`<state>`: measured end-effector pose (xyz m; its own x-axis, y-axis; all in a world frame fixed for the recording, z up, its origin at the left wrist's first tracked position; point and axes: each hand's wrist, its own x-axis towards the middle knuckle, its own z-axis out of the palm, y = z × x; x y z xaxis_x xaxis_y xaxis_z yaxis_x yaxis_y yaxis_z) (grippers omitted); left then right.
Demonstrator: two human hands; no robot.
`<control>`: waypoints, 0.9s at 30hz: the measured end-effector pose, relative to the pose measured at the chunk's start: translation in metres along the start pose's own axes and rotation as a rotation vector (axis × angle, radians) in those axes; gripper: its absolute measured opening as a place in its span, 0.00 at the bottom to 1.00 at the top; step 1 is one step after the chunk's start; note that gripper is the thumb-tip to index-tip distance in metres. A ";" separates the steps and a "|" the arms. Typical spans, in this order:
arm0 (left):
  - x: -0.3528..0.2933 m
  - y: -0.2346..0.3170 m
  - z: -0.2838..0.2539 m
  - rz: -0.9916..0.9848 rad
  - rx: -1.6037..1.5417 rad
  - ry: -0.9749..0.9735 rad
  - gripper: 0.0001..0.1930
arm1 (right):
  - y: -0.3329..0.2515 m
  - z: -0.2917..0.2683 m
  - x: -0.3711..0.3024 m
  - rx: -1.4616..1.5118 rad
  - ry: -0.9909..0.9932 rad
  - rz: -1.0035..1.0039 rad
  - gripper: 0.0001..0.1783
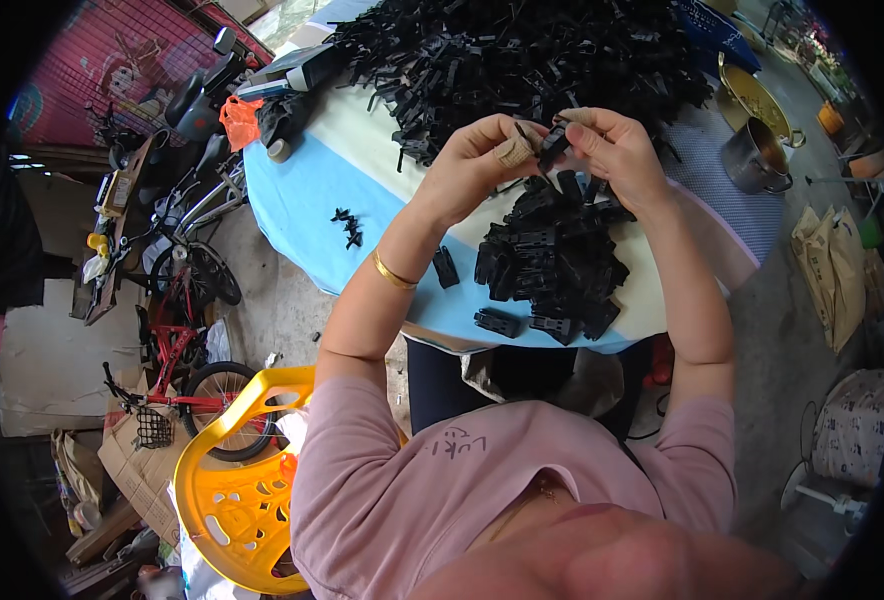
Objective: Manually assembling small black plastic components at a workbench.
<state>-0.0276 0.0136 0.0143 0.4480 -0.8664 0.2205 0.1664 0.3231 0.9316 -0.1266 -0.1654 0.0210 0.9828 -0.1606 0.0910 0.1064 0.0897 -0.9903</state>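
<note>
Above the table my left hand (477, 160) and my right hand (617, 150) meet, both closed on a small black plastic part (553, 146) pinched between their fingertips. Tan tape or finger covers (515, 152) wrap fingertips of the left hand. Just below the hands lies a heap of black plastic pieces (542, 255), blocky and ribbed. One separate black piece (446, 267) rests left of that heap, near my left forearm. Beyond my hands spreads a much larger pile of thin black plastic parts (522, 60). Which bits each hand holds exactly is partly hidden by the fingers.
A blue and cream cloth (307, 205) covers the round table, with a few tiny black bits (346, 227) on its left. A metal pot (755, 157) and a brass-coloured pan (752, 95) stand at right. A yellow chair (237, 490) and red bicycle (177, 355) are left.
</note>
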 end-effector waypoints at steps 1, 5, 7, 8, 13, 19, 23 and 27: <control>-0.001 0.000 0.001 -0.039 -0.123 -0.005 0.05 | 0.000 0.003 -0.001 -0.095 0.031 -0.120 0.14; 0.001 0.003 0.006 -0.129 -0.123 -0.096 0.11 | -0.004 0.006 -0.006 -0.403 -0.018 -0.390 0.13; 0.001 0.000 0.008 -0.097 -0.103 -0.113 0.11 | -0.004 0.009 -0.008 -0.413 -0.020 -0.392 0.13; 0.001 0.000 0.007 -0.084 -0.030 -0.103 0.10 | -0.004 0.010 -0.008 -0.432 -0.025 -0.416 0.12; 0.000 -0.004 0.010 0.043 0.150 0.021 0.07 | -0.002 0.019 -0.008 -0.437 0.128 -0.474 0.09; -0.004 -0.009 0.018 0.243 0.467 0.225 0.13 | -0.003 0.027 -0.013 -0.488 0.096 -0.409 0.06; -0.006 -0.009 0.023 0.307 0.543 0.264 0.16 | -0.006 0.031 -0.015 -0.517 0.111 -0.386 0.06; -0.006 -0.011 0.025 0.272 0.425 0.292 0.14 | -0.005 0.031 -0.015 -0.470 0.085 -0.356 0.07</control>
<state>-0.0537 0.0058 0.0100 0.6592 -0.6130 0.4356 -0.3285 0.2863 0.9001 -0.1377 -0.1333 0.0278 0.8814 -0.1808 0.4363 0.3297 -0.4261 -0.8425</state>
